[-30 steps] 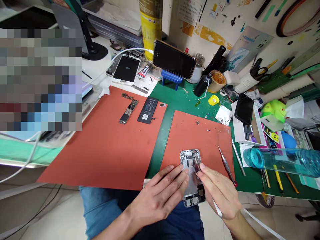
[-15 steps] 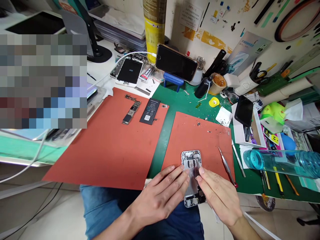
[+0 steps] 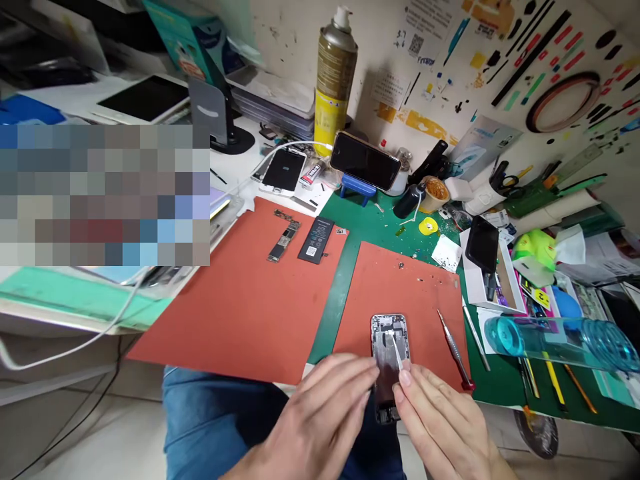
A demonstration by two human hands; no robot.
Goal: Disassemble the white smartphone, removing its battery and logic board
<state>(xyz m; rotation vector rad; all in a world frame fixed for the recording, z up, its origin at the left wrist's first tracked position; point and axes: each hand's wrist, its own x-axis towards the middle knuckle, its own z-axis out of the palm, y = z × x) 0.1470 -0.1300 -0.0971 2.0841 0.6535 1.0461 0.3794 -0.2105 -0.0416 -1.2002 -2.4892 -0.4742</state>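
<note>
An opened phone housing, its inner parts exposed, lies at the front edge of the right red mat, partly over my lap. My right hand pinches slim metal tweezers between thumb and fingers. Their tip points at a small pale part near the housing's upper end; whether it grips that part is too small to tell. At the housing's left side is my left hand, fingers stretched out and close together. Its fingertips overlap the housing's edge, and I cannot tell whether they touch it.
A phone battery and a logic board lie on the left red mat. Right of the housing are a screwdriver, a metal tool and a blue bottle. Behind, a phone leans on a blue stand.
My left hand has lifted from lying flat over the housing and drawn back toward its left edge. My right hand keeps the tweezers over the upper part. The camera view has shifted.
</note>
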